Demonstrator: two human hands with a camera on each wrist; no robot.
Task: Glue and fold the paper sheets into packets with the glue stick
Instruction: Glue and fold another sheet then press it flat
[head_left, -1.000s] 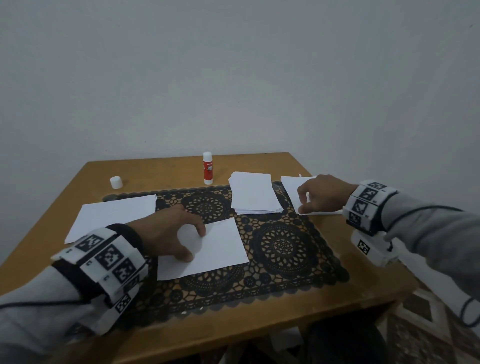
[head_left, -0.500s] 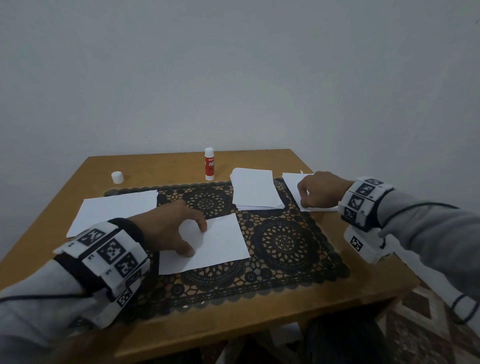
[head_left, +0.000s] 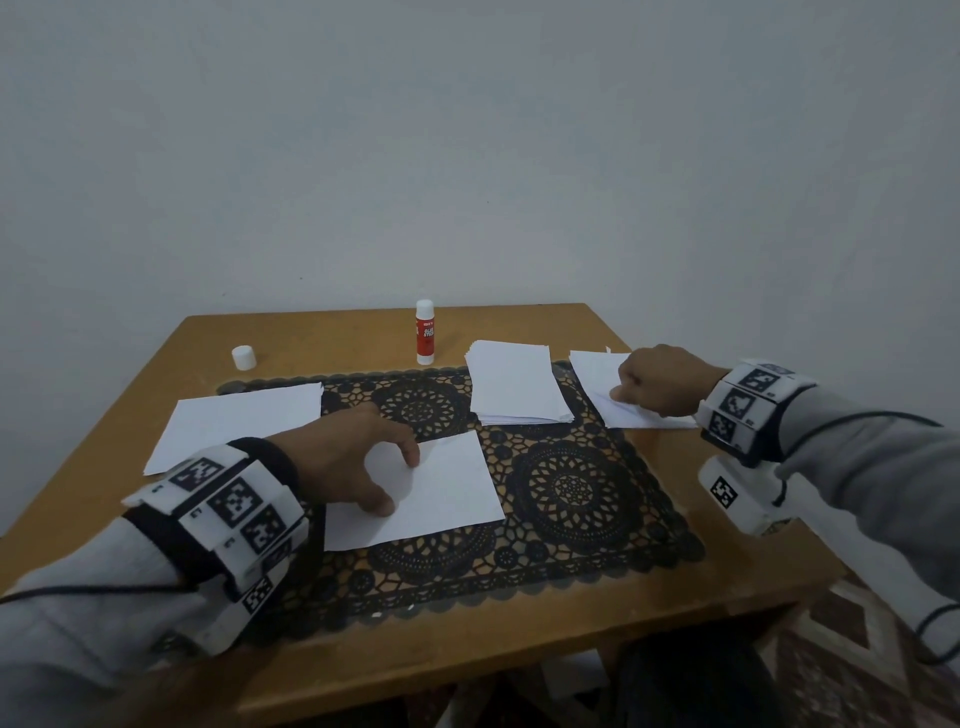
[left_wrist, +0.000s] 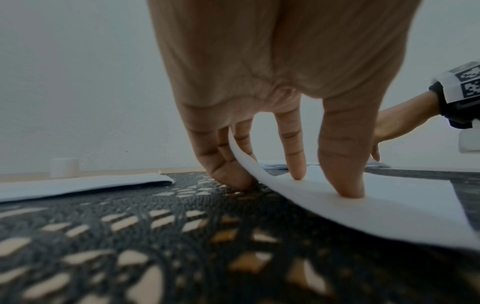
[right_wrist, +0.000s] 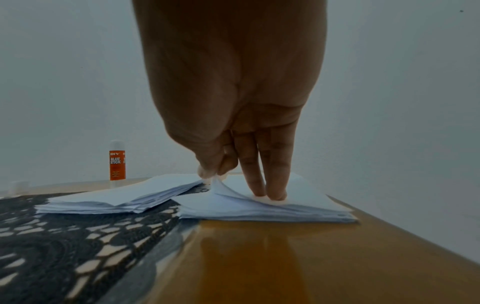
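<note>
Left hand (head_left: 345, 462) sat low over the lace mat (head_left: 566, 499), wrist raised, fingers arched down: index and thumb tips pressed flat on the single sheet (head_left: 441, 493) lying mid-mat, while in the left wrist view the sheet's left edge curled up between the fingers (left_wrist: 340, 160), the other fingertips touching the mat beside it. No full grip, more a press w/ a slight lift of the edge. Right hand (head_left: 660, 382) reached out to the right stack (head_left: 597, 379) at the mat's far right edge; in the right wrist view thumb & index pinched up a corner of the top sheet (right_wrist: 226, 193), two straighter fingers pinning the stack down. Middle stack (head_left: 514, 382) of white sheets lay just beside it, partly on the mat. Folded sheet (head_left: 239, 421) lay flat at the left, half on mat, half on tabletop (head_left: 467, 644). Glue stick (head_left: 425, 332), a red & white cylinder, stood upright behind the mat, uncapped; its white cap (head_left: 243, 357) stood well apart to the left. Tabletop was glossy brown wood, mat black openwork w/ round medallions, paper thin & matte.
</note>
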